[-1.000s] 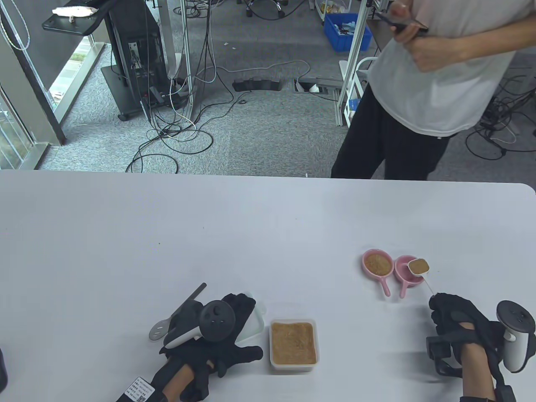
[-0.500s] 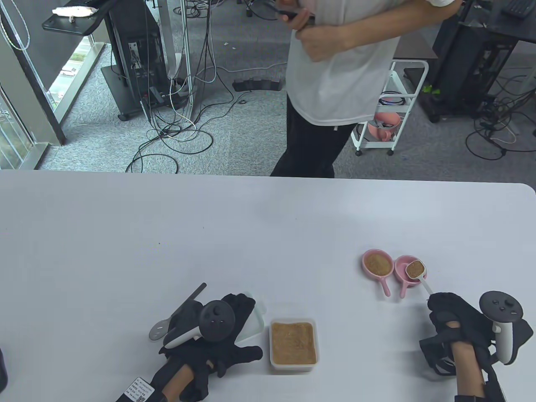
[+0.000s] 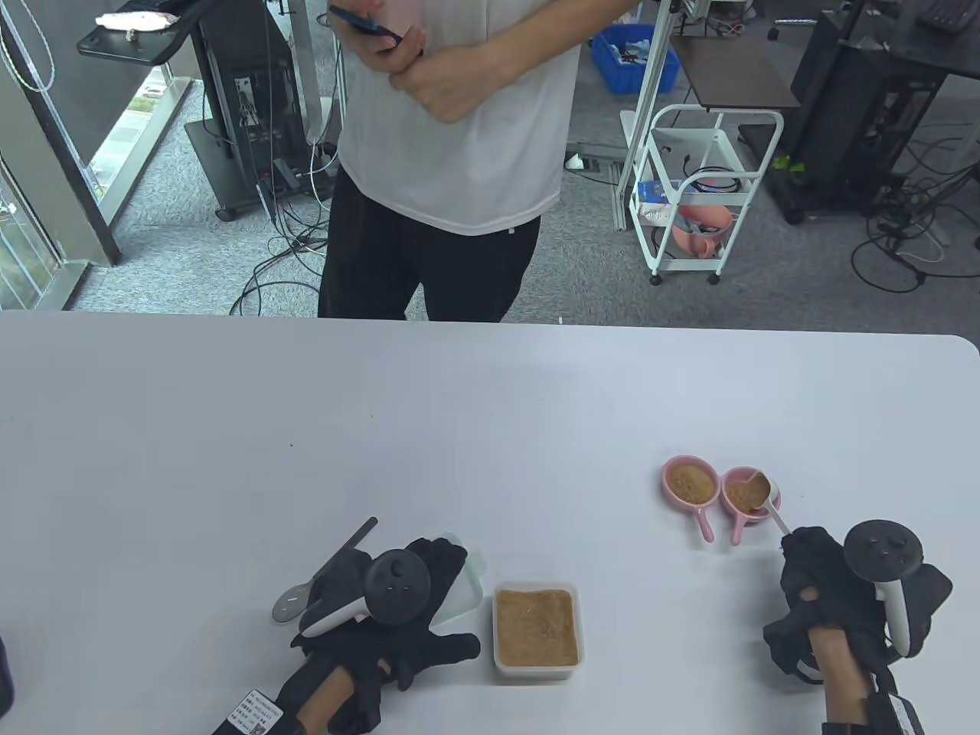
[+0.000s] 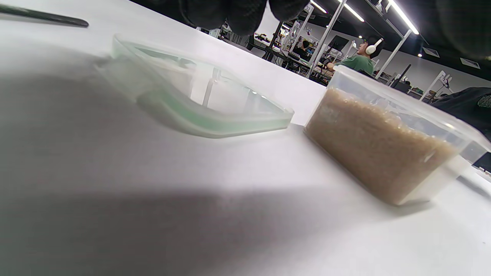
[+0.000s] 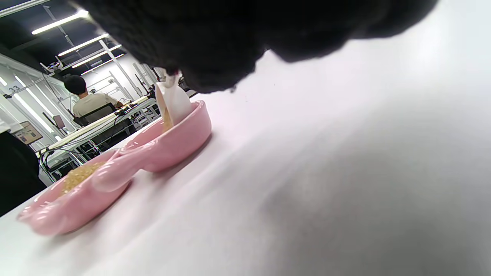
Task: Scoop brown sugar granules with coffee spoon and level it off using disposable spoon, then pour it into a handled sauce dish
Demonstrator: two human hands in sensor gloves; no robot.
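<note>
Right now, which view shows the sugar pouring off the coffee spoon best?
Right wrist view: the tipped coffee spoon sheds granules into the right-hand sauce dish, seen side-on. Table view shows the spoon small, over the dish. Left wrist view misses it.

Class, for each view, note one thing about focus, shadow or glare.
Table view: sharp, even light, soft shadow by the sugar tub. Left wrist view: foreground table blurred and shadowed; ceiling lights glare. Right wrist view: the right hand a dark blur; pink dish soft.

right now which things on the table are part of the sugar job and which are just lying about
In the job: right hand, white spoon tipping sugar into right pink dish, sugar tub, left pink dish.

Lying about: tub lid, metal spoon by resting left hand.
</note>
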